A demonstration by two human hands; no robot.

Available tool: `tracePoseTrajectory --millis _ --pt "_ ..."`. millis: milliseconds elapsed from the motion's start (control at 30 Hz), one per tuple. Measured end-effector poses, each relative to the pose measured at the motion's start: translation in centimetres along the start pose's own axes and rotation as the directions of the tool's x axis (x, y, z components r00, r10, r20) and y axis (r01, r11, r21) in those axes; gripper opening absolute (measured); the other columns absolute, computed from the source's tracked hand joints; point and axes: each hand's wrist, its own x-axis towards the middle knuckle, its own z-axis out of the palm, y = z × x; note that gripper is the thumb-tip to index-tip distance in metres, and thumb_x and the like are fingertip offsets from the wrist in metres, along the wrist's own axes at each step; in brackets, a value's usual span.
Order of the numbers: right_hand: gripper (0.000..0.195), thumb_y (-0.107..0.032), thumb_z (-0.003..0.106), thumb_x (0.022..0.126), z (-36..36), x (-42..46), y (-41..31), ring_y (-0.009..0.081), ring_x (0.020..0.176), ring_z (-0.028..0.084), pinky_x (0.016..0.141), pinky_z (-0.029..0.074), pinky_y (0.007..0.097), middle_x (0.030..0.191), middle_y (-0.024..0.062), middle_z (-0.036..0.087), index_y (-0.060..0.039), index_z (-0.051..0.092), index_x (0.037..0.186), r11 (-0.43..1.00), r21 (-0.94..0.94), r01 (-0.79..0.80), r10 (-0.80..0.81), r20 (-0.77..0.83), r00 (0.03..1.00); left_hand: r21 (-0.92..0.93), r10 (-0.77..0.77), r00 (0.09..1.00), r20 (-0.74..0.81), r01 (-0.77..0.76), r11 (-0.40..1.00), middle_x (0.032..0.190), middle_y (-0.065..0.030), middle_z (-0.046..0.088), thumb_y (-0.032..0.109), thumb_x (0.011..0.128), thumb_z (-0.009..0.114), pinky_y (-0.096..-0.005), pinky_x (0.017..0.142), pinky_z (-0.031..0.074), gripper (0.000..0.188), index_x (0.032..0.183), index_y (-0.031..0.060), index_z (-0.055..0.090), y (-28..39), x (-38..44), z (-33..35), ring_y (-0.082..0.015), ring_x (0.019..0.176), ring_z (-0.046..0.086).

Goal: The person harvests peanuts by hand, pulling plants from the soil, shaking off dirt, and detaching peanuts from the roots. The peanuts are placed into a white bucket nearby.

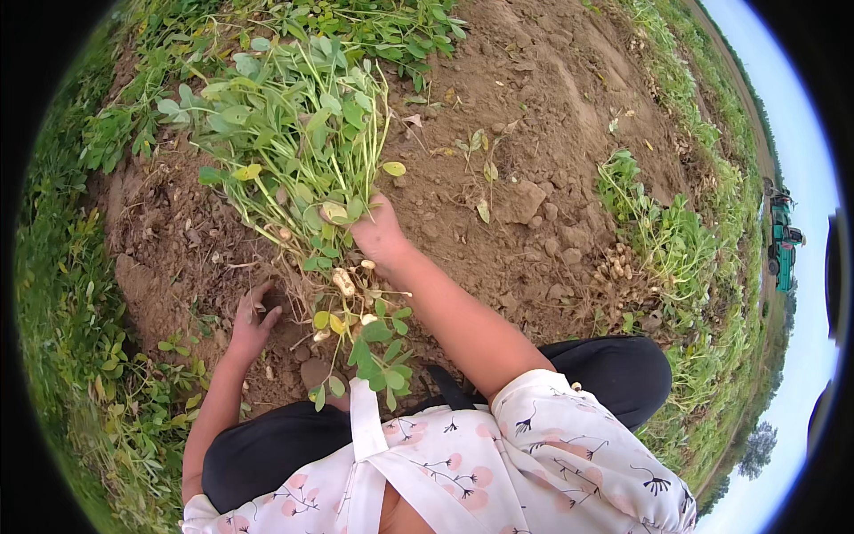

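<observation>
A leafy bunch of peanut plants (293, 127) is gripped around its lower stems by my right hand (377, 233). The leaves point away from me, while the roots and several peanut pods (343, 282) hang on my side of the fist. Below the roots, a loose leafy sprig (377, 347) dangles towards my lap. My left hand (255, 322) is low over the loose soil, left of the roots, with its fingers apart and nothing seen in it. Whether its fingertips touch soil or roots I cannot tell.
Brown soil (480, 220) with clods (524, 202) lies ahead and to the right. Pulled peanut plants with a cluster of pods (617, 263) rest at the right. Growing plants (60, 280) line the left. A green vehicle (782, 247) stands far off at the field's edge.
</observation>
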Motion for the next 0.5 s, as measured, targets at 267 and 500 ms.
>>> tracePoseTrajectory --millis 267,500 --pt "0.058 -0.033 0.081 0.087 -10.2 -1.4 -21.3 0.0222 0.108 0.065 0.092 0.054 0.0394 0.124 0.01 0.066 -0.0066 0.057 0.134 0.922 0.027 0.387 -0.341 -0.42 0.841 0.312 0.065 0.998 -0.016 -0.057 0.948 0.157 -0.0097 0.04 0.02 0.08 0.082 -0.0528 0.116 0.027 0.073 0.146 0.014 0.051 0.9 1.1 0.4 -0.0362 0.145 0.035" --pt "0.057 -0.041 0.071 0.094 -29.8 -11.8 -30.4 0.024 0.105 0.065 0.09 0.055 0.0413 0.124 0.0129 0.064 -0.007 0.055 0.136 0.873 -0.394 0.287 -0.483 -0.628 0.61 0.346 0.053 0.998 -0.03 -0.039 0.938 0.158 -0.0091 0.039 0.018 0.08 0.081 -0.0518 0.118 0.026 0.074 0.147 0.0144 0.051 0.3 -0.1 -0.6 -0.0342 0.147 0.034"
